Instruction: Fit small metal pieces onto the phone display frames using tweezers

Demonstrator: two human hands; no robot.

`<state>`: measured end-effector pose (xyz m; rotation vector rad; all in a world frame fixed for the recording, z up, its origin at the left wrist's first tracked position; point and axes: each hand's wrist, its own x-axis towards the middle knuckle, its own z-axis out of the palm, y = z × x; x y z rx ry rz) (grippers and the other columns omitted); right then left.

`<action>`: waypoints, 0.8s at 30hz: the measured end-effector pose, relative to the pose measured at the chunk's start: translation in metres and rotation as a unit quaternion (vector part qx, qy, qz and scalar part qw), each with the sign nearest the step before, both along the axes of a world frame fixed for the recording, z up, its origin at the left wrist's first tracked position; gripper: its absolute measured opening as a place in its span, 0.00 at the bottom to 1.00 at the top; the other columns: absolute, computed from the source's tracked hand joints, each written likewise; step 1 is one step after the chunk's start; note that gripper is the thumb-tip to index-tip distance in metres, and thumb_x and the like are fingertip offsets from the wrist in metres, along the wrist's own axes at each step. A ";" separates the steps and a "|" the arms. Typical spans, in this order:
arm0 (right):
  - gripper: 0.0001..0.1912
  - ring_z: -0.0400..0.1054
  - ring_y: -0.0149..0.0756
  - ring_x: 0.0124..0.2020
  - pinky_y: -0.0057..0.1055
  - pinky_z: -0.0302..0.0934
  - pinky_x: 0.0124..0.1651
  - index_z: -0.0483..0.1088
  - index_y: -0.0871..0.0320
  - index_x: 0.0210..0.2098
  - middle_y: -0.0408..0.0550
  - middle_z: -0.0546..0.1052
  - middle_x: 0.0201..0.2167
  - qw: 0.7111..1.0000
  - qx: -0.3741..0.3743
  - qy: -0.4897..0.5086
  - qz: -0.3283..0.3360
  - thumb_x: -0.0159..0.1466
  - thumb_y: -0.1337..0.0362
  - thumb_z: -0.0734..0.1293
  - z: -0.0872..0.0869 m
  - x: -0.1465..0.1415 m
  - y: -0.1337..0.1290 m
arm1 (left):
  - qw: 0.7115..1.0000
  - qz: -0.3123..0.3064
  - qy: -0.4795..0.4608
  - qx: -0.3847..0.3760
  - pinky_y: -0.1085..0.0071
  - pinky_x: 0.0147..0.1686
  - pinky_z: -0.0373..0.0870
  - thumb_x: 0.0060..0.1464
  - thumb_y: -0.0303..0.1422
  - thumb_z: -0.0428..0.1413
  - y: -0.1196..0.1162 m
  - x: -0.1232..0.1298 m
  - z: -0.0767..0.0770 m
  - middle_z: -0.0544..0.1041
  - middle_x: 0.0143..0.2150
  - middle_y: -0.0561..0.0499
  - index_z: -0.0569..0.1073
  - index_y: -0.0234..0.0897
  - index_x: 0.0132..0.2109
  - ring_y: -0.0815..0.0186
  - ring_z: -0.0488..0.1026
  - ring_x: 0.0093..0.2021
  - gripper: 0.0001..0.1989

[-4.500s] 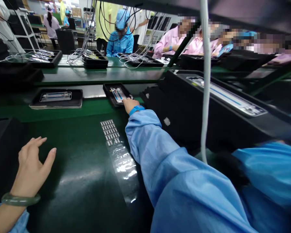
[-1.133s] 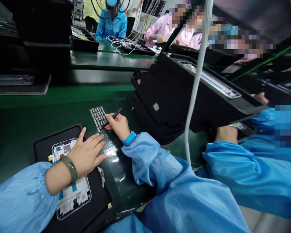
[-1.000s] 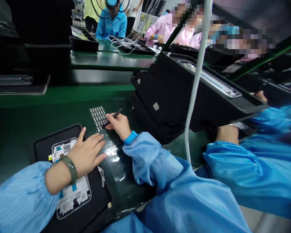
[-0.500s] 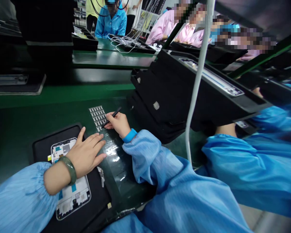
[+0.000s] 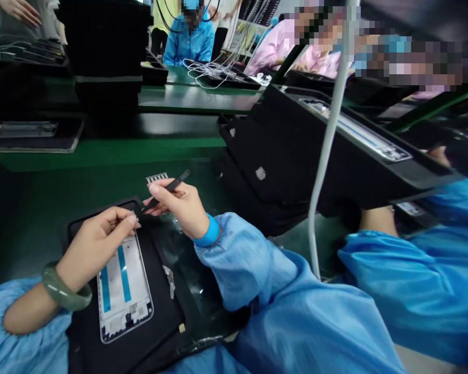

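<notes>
My left hand [image 5: 99, 244] pinches the upper end of a white phone frame [image 5: 122, 285], whose face shows blue strips. The frame lies on a black mat [image 5: 86, 332]. My right hand [image 5: 177, 208] is shut on black tweezers [image 5: 167, 187], their tip near the frame's top edge. Whether the tip holds anything is too small to tell. A sheet of small grey labels [image 5: 156, 178] lies just beyond my right fingers, mostly hidden by them. A clear plastic film [image 5: 179, 249] lies under my right wrist.
A black tilted fixture box [image 5: 265, 171] stands to the right of my hands, with a white cable [image 5: 327, 156] hanging before it. A co-worker's blue sleeve [image 5: 398, 265] enters at right. Another tray [image 5: 23, 130] sits on the green bench behind.
The phone frame now shows its blue-striped face instead of its component side. My left hand went from lying flat to pinching its end. My right hand lifted the tweezers off the label sheet.
</notes>
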<state>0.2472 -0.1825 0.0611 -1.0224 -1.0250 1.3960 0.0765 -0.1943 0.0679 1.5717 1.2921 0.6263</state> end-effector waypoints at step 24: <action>0.14 0.72 0.31 0.32 0.26 0.68 0.35 0.72 0.58 0.37 0.44 0.76 0.30 0.972 0.114 -0.188 0.088 0.55 0.55 0.67 -0.014 -0.033 0.001 | 0.991 -0.037 0.122 0.047 0.69 0.33 0.65 0.55 0.46 0.46 -0.016 -0.048 -0.016 0.73 0.34 0.53 0.67 0.40 0.39 0.65 0.70 0.33 0.16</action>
